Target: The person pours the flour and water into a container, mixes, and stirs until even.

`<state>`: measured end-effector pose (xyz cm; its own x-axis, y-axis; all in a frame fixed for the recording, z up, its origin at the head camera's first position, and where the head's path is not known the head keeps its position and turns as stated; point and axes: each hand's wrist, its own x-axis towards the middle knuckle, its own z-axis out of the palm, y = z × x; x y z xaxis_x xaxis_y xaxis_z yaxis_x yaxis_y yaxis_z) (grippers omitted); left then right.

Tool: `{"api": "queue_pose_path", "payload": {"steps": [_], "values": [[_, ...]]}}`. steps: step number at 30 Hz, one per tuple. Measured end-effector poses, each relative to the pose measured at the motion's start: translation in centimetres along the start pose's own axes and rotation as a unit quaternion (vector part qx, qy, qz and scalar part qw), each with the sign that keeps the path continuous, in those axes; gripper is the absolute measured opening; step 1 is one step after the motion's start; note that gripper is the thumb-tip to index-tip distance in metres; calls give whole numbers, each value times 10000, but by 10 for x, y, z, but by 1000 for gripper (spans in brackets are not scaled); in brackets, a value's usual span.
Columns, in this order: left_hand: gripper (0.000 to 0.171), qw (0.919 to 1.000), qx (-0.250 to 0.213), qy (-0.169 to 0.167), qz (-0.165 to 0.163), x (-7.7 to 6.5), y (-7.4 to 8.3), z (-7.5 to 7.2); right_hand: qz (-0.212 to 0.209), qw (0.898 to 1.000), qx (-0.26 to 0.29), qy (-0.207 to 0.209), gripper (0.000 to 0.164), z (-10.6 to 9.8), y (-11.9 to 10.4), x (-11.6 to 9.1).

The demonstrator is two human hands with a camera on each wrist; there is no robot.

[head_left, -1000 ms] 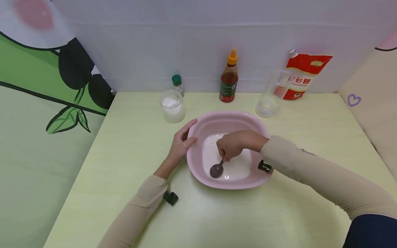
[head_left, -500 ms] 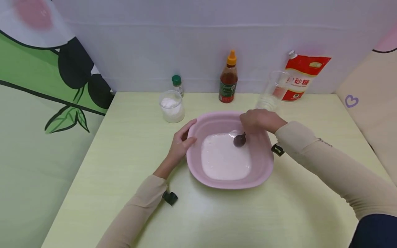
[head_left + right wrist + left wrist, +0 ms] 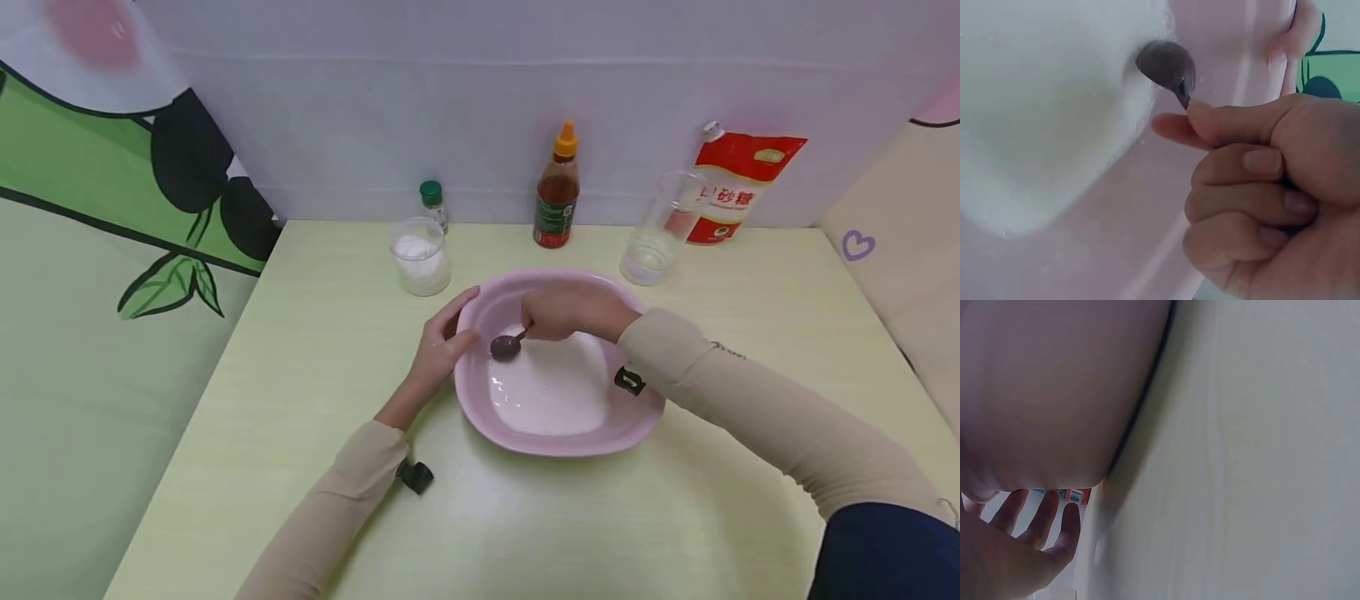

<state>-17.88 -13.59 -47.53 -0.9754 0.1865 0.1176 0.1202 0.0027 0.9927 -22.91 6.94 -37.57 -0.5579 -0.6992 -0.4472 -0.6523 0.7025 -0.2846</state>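
A pink basin (image 3: 555,446) stands on the table with milky white liquid (image 3: 558,387) in its bottom. At its left rim my left hand (image 3: 437,346) holds on, thumb over the edge and fingers against the outer wall, as the left wrist view also shows. My right hand (image 3: 562,312) reaches over the basin from the right and grips a dark spoon (image 3: 506,347) by its handle. The spoon's bowl is at the left edge of the liquid. In the right wrist view thumb and forefinger pinch the spoon (image 3: 1166,65), with the other fingers curled in; most of the handle is hidden.
Behind the basin stand a glass of white powder (image 3: 422,262), a small green-capped bottle (image 3: 432,204), a sauce bottle (image 3: 557,196) with an orange nozzle, a tall clear glass (image 3: 648,254) and a red-and-white pouch (image 3: 738,187). A fabric backdrop (image 3: 480,108) rises behind the table.
My right hand has swept the spoon from the front left of the basin to its back right, then across to the left side. My left hand keeps its place on the rim.
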Motion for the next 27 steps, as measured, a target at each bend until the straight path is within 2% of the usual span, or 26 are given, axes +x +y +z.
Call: {"api": "queue_pose_path", "payload": {"steps": [4, 7, 9, 12, 15, 16, 19, 21, 23, 27], "values": [[63, 10000, 28, 52, 51, -1, -1, -2, -5, 9976, -17, -692, 12, 9, -13, -7], [63, 9999, 27, 97, 42, -3, 0, -3, 116, 9917, -3, -1277, 8, 15, -15, -15], [63, 9999, 54, 106, 35, -3, -1, -4, 180, 9882, -226, -1504, 6, 14, -12, -20], [63, 9999, 55, 125, 0, -3, -1, -4, 260, 9839, -767, -1590, 7, 7, -2, -28], [63, 9999, 39, 121, -28, -3, -1, -4, 578, 9809, -1139, -1470, 9, -4, 11, -36], [63, 9999, 18, 120, -39, -2, -1, -4, 838, 9812, -1094, -1347, 9, -7, 15, -39], [64, 10000, 12, 86, -45, -2, -1, -4, 1733, 9806, -459, -796, 4, -15, 25, -45], [65, 10000, 4, 56, -28, -1, 0, -3, 2069, 9777, -17, -359, 9, -18, 30, -46], [65, 10000, 16, 15, 0, -1, 1, -2, 2049, 9786, 165, -79, 12, -19, 32, -42], [64, 10000, 42, -6, 54, 1, 3, 1, 1402, 9901, -93, 64, 8, -18, 28, -25]]}}
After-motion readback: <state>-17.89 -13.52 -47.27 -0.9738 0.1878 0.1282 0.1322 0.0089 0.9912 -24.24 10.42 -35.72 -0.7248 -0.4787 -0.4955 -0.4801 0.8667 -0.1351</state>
